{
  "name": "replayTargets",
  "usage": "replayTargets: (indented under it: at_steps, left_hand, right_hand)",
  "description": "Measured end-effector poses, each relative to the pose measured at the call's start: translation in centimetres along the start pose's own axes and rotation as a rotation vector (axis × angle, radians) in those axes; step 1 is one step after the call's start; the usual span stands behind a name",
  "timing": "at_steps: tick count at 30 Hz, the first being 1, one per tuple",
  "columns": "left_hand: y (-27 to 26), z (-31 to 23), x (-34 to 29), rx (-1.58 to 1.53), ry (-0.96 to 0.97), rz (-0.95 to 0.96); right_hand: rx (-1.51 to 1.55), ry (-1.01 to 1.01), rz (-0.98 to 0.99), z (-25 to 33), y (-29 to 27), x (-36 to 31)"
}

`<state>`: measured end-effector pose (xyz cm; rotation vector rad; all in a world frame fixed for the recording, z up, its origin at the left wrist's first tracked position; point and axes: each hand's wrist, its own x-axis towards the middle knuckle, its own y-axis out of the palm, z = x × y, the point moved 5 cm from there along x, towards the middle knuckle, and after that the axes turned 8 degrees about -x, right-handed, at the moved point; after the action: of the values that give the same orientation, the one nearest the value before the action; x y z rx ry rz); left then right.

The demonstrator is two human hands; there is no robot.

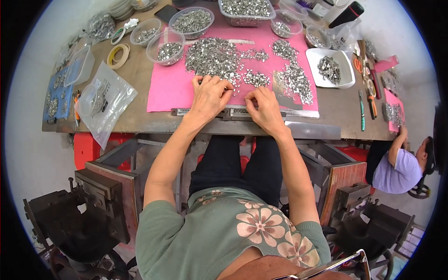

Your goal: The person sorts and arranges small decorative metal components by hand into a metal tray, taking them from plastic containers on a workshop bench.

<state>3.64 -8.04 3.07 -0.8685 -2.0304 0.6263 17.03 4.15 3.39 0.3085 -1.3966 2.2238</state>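
Note:
Small shiny metal pieces lie in a big loose pile point(212, 56) on the pink ribbed mat point(163, 91). At its near edge is my left hand point(210, 95), fingers curled down and thumb drawn in. My right hand point(264, 108) is closed in a pinch just to the right, beside a small cluster of pieces point(256, 78). Whatever either hand's fingertips hold is too small or hidden. Below both hands, a narrow metal bar with a slotted section point(239, 111) runs along the mat's front edge. A further pile point(297, 81) lies to the right.
Clear tubs point(165, 48) of metal pieces line the back; a white tray point(343, 84) stands right. Tape point(118, 56) and a plastic bag point(112, 100) lie left. Pliers point(372, 102) and a green-handled tool point(361, 112) lie right. Another person point(396, 172) works at far right.

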Motion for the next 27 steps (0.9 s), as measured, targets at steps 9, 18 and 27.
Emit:
replayTargets:
  at_steps: [9,18,27]
  left_hand:
    - [0.7,-0.2,0.2,0.042,0.082,-0.007]
    - [0.0,-0.4,-0.3,0.114,0.106,0.009]
    - [-0.8,-2.6,-0.8,-0.007,0.084,0.018]
  right_hand:
    - [-0.034,-0.144,-0.019,2.2,-1.1,-2.0]
    - [0.015,-0.161,0.033,1.9,-1.3,-1.0]
    - [-0.097,-0.125,-0.058,-0.7,1.9,2.8]
